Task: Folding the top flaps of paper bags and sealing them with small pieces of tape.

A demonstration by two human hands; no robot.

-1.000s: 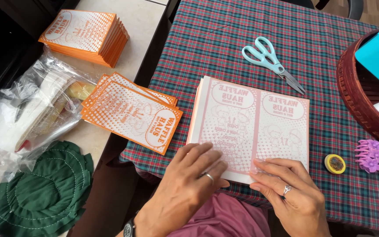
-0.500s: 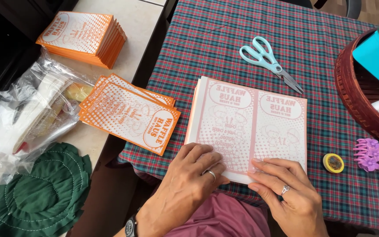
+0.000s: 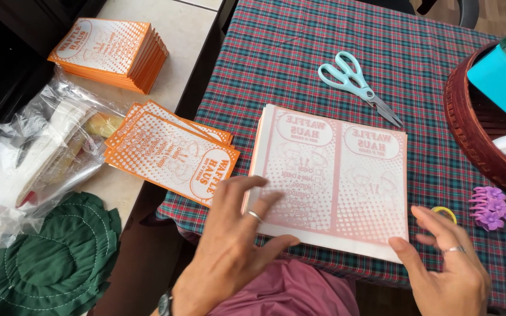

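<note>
Between the 2 hands on the plaid tablecloth [image 3: 300, 52] lies the stack of pale printed sheets [image 3: 335, 175], long axis running left to right, just ahead of both palms. Left hand [image 3: 229, 240] is nearer: fingers spread, thumb and fingertips touching the stack's near-left corner, not gripping. Right hand [image 3: 446, 263] hovers open, holding nothing, just off the near-right corner, beside the yellow ring [image 3: 445, 213].

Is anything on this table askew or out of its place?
Only small things. The orange printed bags near the left hand lie fanned and slanted over the tablecloth edge, unlike the squared orange stack farther back. The pale pink sheets lie straight; nothing looks spilled or torn.
</note>
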